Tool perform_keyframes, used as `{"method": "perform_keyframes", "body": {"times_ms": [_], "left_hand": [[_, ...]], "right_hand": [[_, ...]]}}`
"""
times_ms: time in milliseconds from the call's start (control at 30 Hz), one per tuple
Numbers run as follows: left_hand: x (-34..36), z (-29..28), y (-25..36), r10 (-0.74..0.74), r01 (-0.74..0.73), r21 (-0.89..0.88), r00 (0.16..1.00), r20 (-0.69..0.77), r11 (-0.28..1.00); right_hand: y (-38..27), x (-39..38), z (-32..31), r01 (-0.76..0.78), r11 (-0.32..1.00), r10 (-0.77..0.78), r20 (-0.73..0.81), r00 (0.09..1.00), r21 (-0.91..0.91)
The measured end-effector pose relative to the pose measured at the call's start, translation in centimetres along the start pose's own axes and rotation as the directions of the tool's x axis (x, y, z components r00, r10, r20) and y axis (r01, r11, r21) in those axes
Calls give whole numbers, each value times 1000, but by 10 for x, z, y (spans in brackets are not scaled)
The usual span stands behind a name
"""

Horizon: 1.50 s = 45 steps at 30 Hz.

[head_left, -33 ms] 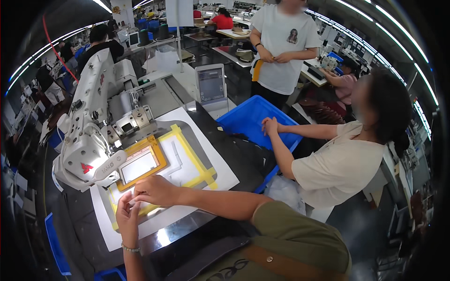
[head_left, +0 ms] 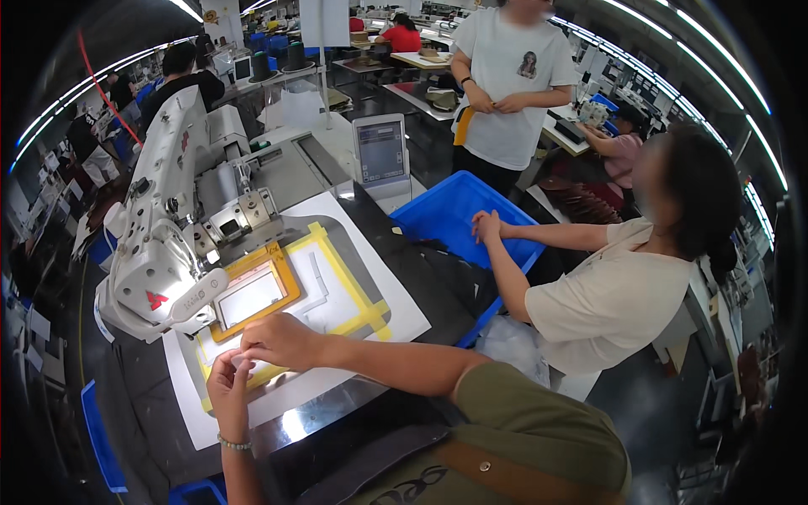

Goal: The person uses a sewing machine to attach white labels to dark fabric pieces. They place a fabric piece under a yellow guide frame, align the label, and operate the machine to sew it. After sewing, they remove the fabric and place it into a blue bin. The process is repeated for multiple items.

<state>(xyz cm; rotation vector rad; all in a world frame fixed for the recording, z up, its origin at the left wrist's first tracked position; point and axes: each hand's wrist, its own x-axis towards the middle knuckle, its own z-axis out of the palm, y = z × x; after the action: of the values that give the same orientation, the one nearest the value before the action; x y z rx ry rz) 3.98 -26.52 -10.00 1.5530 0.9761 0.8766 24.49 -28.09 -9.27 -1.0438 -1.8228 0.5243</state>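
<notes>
My left hand (head_left: 229, 379), with a beaded bracelet at the wrist, and my right hand (head_left: 278, 341) meet with pinched fingers around something small and pale, too small to name. They are over a white board (head_left: 404, 320) edged in yellow tape, just in front of the white sewing machine head (head_left: 151, 269). An orange rectangular frame (head_left: 286, 282) with a light panel inside lies on the board under the machine, beyond my hands.
A control screen (head_left: 379, 151) stands behind the board. A blue bin (head_left: 446, 219) sits right of it. A person in cream (head_left: 606, 311) with clasped hands is close at my right; another in white (head_left: 505, 126) stands behind the bin. Dark material (head_left: 126, 404) lies at left.
My fingertips have shifted very slightly where they meet. Otherwise the scene looks the same.
</notes>
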Motion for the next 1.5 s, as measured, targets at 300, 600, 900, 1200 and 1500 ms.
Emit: {"method": "perform_keyframes", "body": {"times_ms": [300,600,900,1200,1500], "left_hand": [[1,-21,-13,104,-99,128,994,-33,987],[7,-92,-11,501,-456,793,836,226,404],[38,-62,-37,313,-447,841,881,354,306],[39,-59,-35,225,-425,869,900,374,254],[40,-54,-32,253,-411,884,900,355,223]], "right_hand": [[16,5,-9,7,999,-17,224,974,48],[31,60,-103,-392,908,399,17,917,-145],[75,92,-7,-461,864,504,365,783,-203],[89,91,3,-468,881,458,375,806,-70],[74,93,7,-376,884,455,329,828,-277]]}}
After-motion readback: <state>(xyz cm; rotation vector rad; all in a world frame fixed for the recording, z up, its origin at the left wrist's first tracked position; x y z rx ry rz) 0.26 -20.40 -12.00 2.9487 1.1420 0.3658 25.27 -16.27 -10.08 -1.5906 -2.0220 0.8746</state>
